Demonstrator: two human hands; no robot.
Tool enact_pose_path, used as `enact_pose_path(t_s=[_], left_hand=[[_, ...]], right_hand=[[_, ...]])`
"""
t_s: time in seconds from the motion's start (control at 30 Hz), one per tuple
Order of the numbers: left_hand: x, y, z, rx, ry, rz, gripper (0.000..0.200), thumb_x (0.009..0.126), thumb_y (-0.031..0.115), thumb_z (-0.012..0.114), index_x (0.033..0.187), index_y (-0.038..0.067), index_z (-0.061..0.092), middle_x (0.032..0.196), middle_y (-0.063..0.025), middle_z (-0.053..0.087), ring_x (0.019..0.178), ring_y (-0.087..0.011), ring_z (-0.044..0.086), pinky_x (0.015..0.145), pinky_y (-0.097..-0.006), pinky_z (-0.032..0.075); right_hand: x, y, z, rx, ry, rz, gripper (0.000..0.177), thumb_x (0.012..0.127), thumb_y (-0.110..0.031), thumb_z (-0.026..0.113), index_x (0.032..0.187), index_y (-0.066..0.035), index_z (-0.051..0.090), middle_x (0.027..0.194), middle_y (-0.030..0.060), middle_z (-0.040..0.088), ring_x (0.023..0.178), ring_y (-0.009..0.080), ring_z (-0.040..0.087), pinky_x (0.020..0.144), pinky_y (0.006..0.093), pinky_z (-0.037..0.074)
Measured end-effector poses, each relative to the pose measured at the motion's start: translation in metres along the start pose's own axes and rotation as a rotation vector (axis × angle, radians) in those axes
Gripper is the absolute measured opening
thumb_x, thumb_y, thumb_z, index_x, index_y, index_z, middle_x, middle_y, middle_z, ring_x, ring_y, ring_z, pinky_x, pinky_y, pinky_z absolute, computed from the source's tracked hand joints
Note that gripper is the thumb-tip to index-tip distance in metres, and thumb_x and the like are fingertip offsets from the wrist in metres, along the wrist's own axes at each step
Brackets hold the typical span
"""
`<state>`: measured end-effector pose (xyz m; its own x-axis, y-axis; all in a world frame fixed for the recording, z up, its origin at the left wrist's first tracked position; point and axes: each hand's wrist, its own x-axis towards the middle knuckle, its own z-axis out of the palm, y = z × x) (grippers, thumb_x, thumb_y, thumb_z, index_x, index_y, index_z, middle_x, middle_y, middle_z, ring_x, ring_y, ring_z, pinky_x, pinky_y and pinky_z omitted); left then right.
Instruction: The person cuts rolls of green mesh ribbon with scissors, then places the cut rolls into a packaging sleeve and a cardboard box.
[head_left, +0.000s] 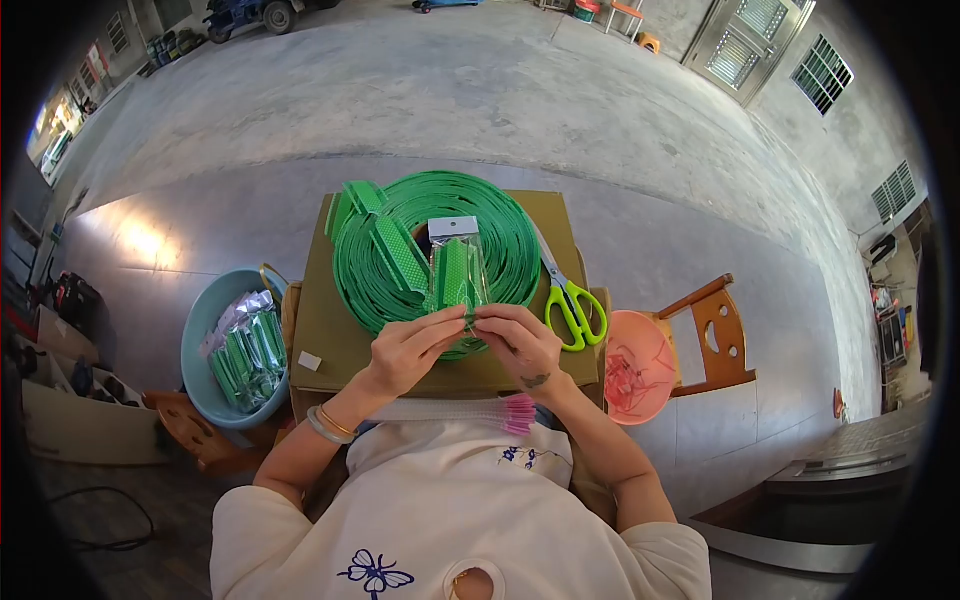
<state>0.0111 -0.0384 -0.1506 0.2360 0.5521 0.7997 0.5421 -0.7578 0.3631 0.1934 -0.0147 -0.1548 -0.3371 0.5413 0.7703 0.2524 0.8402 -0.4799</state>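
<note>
Both hands meet at the bottom of a clear plastic packet [457, 268] with a white header card, which holds green strips. My left hand [410, 348] pinches the packet's lower edge from the left. From the right, my right hand [518, 342] grips the same edge. The packet stands over a large coil of green tape [500, 225] that lies on a cardboard box [325, 330]. A cut length of green tape [400, 252] rests on the coil.
Green-handled scissors [572, 305] lie on the box's right side. A blue basin [198, 335] at left holds several filled packets. A pink basin [650, 350] and a wooden chair [718, 335] stand at right. Pink-tipped ties [500, 410] lie across my lap.
</note>
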Motion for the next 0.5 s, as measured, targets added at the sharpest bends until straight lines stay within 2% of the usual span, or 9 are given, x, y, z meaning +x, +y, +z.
enact_pose_path(t_s=[0.13,0.23,0.33,0.43,0.5], left_hand=[[-0.005,0.004,-0.001,-0.052,-0.010,-0.023,0.021,0.067,0.001,0.071,0.086,0.005,0.063,0.095,-0.0068,0.067,0.067,-0.0164,0.064,0.057,-0.0213,0.049],[-0.014,0.003,0.000,-0.122,-0.024,-0.091,0.014,0.071,0.001,0.070,0.081,0.003,0.061,0.096,-0.0109,0.067,0.066,-0.0154,0.063,0.059,-0.0215,0.050],[-0.020,0.001,0.001,-0.338,-0.027,-0.334,0.014,0.072,0.002,0.069,0.083,0.000,0.060,0.101,-0.0114,0.065,0.069,-0.0143,0.065,0.061,-0.0214,0.051],[-0.015,0.010,-0.003,-0.602,-0.015,-0.680,0.011,0.076,0.004,0.068,0.080,-0.003,0.060,0.107,-0.0116,0.063,0.073,-0.0116,0.064,0.063,-0.0209,0.050],[-0.016,0.012,-0.003,-0.597,0.004,-0.805,0.012,0.077,0.005,0.067,0.080,-0.004,0.061,0.109,-0.0147,0.061,0.076,-0.0116,0.063,0.063,-0.0208,0.049]], right_hand=[[-0.010,-0.002,-0.004,0.086,0.017,0.054,0.016,0.071,0.008,0.064,0.086,0.002,0.060,0.094,0.0125,0.062,0.076,0.0199,0.065,0.064,0.0253,0.054],[-0.016,-0.003,-0.004,0.138,0.029,0.109,0.014,0.072,0.010,0.062,0.084,0.002,0.060,0.091,0.0122,0.062,0.075,0.0187,0.065,0.065,0.0245,0.054],[-0.022,-0.003,-0.004,0.332,0.024,0.293,0.011,0.073,0.008,0.063,0.082,0.002,0.060,0.100,0.0127,0.060,0.079,0.0158,0.064,0.065,0.0254,0.054],[-0.027,-0.009,0.000,0.398,0.070,0.556,0.009,0.075,0.004,0.065,0.081,0.002,0.059,0.113,0.0144,0.054,0.085,0.0146,0.062,0.066,0.0260,0.054],[-0.026,-0.014,0.004,0.544,0.119,0.699,0.009,0.076,0.000,0.066,0.080,0.002,0.058,0.119,0.0170,0.048,0.089,0.0145,0.060,0.067,0.0266,0.055]])
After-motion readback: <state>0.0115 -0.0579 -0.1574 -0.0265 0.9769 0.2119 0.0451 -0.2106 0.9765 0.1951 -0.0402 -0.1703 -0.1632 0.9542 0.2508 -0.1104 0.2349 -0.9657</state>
